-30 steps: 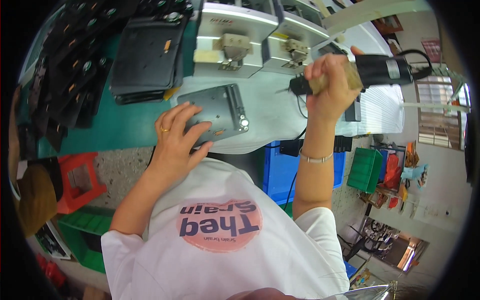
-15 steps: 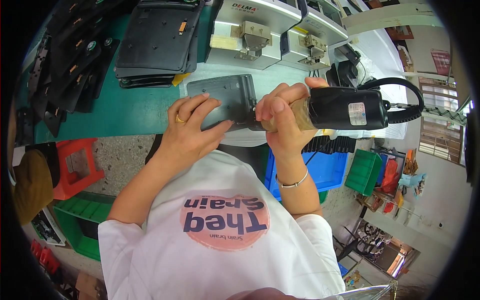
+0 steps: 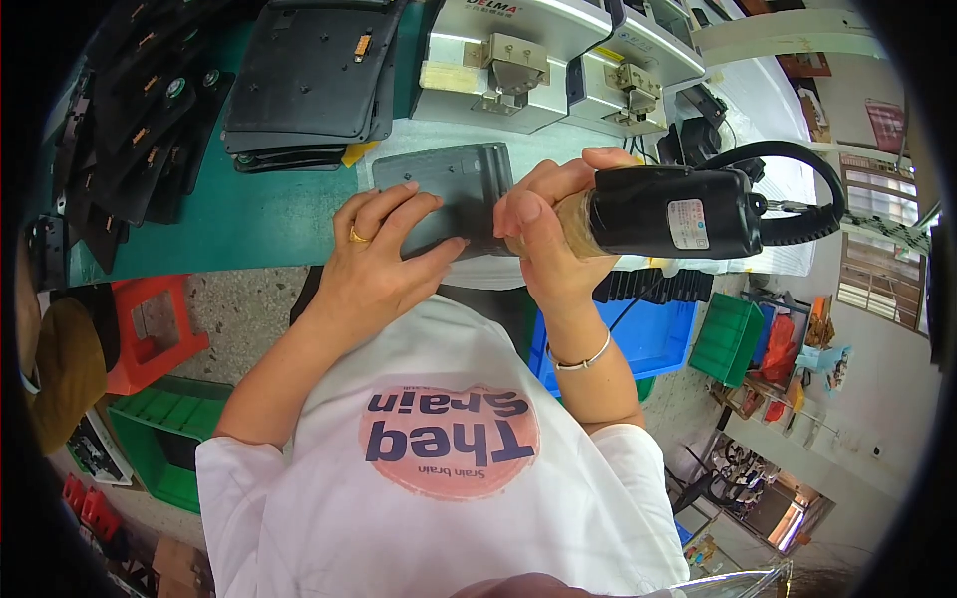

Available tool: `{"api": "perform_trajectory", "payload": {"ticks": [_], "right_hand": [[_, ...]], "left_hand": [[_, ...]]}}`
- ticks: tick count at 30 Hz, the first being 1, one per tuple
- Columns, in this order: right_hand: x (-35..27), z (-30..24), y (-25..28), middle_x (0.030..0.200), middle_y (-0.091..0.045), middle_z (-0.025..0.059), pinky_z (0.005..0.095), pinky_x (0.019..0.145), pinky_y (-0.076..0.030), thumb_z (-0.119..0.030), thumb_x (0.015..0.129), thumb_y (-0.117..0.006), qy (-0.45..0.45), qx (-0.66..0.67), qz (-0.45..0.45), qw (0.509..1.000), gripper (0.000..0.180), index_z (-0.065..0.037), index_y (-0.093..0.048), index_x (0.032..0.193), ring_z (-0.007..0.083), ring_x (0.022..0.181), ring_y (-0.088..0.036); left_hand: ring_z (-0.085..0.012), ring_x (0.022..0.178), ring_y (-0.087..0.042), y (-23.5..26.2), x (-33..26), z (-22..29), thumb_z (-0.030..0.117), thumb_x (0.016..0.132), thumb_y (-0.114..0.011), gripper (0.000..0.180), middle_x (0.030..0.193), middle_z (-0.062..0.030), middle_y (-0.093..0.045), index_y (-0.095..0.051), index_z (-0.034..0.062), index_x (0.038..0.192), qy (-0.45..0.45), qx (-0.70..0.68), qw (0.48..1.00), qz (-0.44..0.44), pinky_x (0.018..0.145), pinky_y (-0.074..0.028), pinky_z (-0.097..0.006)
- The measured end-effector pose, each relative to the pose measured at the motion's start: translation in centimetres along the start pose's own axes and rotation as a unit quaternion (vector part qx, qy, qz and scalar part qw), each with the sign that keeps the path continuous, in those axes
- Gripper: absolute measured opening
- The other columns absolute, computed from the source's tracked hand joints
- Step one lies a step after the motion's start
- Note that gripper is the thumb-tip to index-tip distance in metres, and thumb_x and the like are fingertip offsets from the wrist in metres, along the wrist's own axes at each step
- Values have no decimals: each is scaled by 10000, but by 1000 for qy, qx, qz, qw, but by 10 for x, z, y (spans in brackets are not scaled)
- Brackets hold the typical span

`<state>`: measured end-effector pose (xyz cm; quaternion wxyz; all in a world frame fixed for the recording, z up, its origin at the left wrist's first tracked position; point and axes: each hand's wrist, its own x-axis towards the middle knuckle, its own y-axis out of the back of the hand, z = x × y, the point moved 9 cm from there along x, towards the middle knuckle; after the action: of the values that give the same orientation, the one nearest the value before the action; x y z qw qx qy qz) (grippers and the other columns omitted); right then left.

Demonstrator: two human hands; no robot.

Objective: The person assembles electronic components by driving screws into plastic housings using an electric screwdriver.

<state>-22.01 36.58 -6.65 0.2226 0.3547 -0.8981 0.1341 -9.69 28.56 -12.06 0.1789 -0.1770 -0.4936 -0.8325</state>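
Observation:
A dark plastic panel (image 3: 457,177) lies at the near edge of the bench in front of me. My left hand (image 3: 384,244) rests on its left part, fingers spread over it, with a gold ring on one finger. My right hand (image 3: 553,224) is wrapped round the tape-covered front of a black electric screwdriver (image 3: 678,211). The screwdriver lies nearly level, its rear end to the right with a thick black cable loop. Its tip is hidden behind my right fingers, at the panel's right edge, so I cannot tell whether it touches a screw.
Behind the panel stand two grey screw-feeding machines (image 3: 513,75) (image 3: 623,90). A stack of black panels (image 3: 304,75) sits at the back left, with more leaning panels (image 3: 145,130) farther left. Below the bench are a blue crate (image 3: 658,334), a red stool (image 3: 150,329) and a green crate (image 3: 164,439).
My right hand has moved a little to the left with the screwdriver, closer over the panel's right edge. The left hand stays in place on the panel.

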Motion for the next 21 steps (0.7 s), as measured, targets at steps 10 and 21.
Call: {"api": "perform_trajectory", "payload": {"ticks": [10, 21], "right_hand": [[0, -8, -34, 727, -591, 54, 242, 584, -440, 97, 778, -683, 43, -135, -106, 984, 699, 49, -292, 1355, 126, 607, -544], [-4, -1, -26, 733, -595, 75, 249, 548, -435, 97, 808, -666, 3, -109, -62, 992, 533, -23, -366, 1233, 141, 598, -552]], "left_hand": [[-280, 1297, -390, 0, 7, -6, 212, 743, -755, 217, 1288, -50, -508, -712, 185, 954, 79, -61, 995, -15, 1042, -278, -493], [-271, 1280, -401, -5, 7, -9, 206, 748, -748, 130, 1262, -50, -516, -697, 148, 853, 92, -57, 994, 0, 1034, -286, -479]]}}
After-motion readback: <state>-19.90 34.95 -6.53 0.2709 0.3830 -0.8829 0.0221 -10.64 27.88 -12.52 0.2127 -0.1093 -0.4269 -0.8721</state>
